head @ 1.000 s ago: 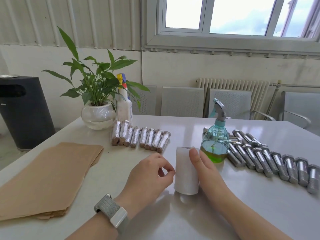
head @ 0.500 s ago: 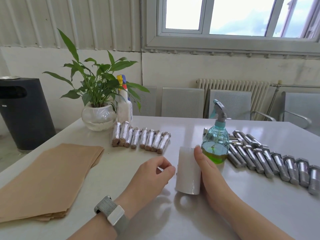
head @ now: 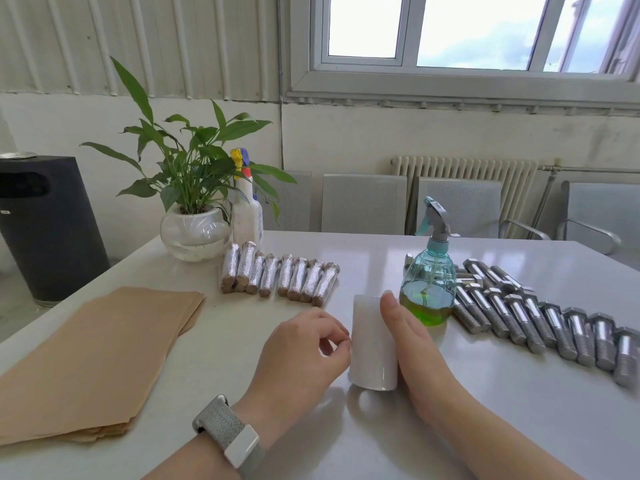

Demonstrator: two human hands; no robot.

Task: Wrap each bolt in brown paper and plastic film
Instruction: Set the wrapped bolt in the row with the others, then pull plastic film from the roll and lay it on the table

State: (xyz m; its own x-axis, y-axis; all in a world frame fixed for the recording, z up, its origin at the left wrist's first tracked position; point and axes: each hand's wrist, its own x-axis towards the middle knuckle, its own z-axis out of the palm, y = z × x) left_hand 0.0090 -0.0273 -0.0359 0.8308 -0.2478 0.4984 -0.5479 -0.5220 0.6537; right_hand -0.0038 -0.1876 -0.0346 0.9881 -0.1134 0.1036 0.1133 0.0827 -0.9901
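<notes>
Since the earlier frame the roll of plastic film had shifted slightly toward the spray bottle, and the left hand had closed in until its fingertips reached the roll's side. The roll stood upright on the tabletop, just in front of the spray bottle. The right hand lay against the roll's far side, thumb up along the wall; the fingers behind were hidden, so the grip could not be confirmed as clamped. The hand appeared placed to steady the roll. The left hand's grip was together, thumb and forefinger pinched at the roll's surface, probably picking for the loose film edge; whether film was actually caught could not be told.

Unwrapped bolts lay in a row beyond the spray bottle, away from the roll. Finished wrapped bolts lay side by side on the opposite side of the spray bottle, toward the potted plant. A stack of brown paper lay farther out on that same side. No bolt lay at the roll, so the film was judged to be in preparation.
</notes>
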